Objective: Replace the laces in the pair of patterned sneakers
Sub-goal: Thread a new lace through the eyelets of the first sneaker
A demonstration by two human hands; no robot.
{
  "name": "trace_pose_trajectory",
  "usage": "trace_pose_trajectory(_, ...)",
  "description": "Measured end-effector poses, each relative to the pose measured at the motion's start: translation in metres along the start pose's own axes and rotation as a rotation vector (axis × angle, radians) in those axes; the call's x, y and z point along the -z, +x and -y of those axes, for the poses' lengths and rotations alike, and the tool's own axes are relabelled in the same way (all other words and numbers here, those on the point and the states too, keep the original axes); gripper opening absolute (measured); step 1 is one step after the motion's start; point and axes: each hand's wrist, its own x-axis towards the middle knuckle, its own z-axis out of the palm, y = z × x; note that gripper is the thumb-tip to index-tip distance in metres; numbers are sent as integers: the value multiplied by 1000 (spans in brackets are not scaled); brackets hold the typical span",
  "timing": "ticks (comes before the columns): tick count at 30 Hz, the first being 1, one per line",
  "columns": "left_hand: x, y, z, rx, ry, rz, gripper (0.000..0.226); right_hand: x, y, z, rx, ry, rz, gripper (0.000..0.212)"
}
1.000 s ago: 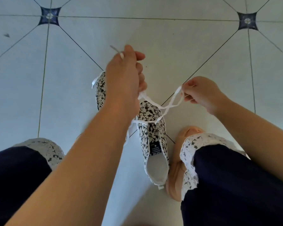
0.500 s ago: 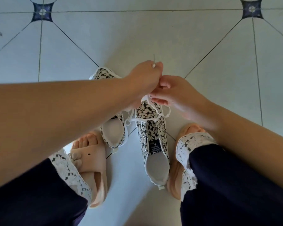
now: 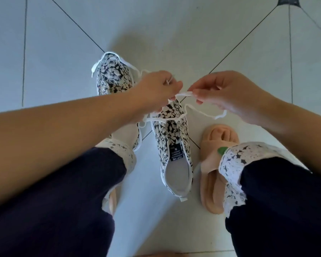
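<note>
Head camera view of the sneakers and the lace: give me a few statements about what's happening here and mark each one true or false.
1. The left hand and the right hand both pinch the white lace. True.
2. The nearer sneaker is laced all the way up to the tongue label. False: the lace crosses it only near the toe end, and the eyelets closer to the label are bare.
3. The sneakers stand on a wooden table. False: they stand on a pale tiled floor.
4. A peach slipper sits just to the right of the nearer sneaker. True.
</note>
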Motion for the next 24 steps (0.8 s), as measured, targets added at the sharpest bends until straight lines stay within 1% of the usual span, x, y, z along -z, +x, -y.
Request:
trace_pose_trajectory(2, 1, 0, 16, 5, 24, 17, 12, -5, 8, -6, 5, -130, -23, 8)
trace_pose_trajectory(5, 1, 2, 32, -18, 119, 22, 3, -17, 25, -11, 47, -341, 3, 13)
trace_pose_trajectory(7, -1, 5, 37, -48, 218, 26, 7, -27, 34, -10, 73, -380, 30, 14)
trace_pose_trajectory(9, -3, 7, 42, -57, 263, -5, 12, -35, 42, -8, 122, -432, 46, 12)
trace_pose_trajectory(11, -5, 8, 48, -15, 206, -54, 10, -39, 46, -10, 175, -490, 22, 12)
trace_pose_trajectory(14, -11, 2, 61, 121, 53, -114, 10, -45, 41, -20, 224, -533, -62, 11)
trace_pose_trajectory(16, -15, -5, 71, 210, -50, -123, 7, -52, 30, -28, 165, -495, -58, 6)
trace_pose_trajectory(18, -18, -9, 78, 259, -112, -132, 10, -59, 19, -36, 55, -409, 26, 3)
trace_pose_trajectory(21, -22, -9, 83, 290, -164, -143, 15, -70, 13, -45, -60, -354, 217, 12)
trace_pose_trajectory(24, -26, -8, 86, 341, -158, -143, 11, -77, 17, -46, -131, -338, 240, 20)
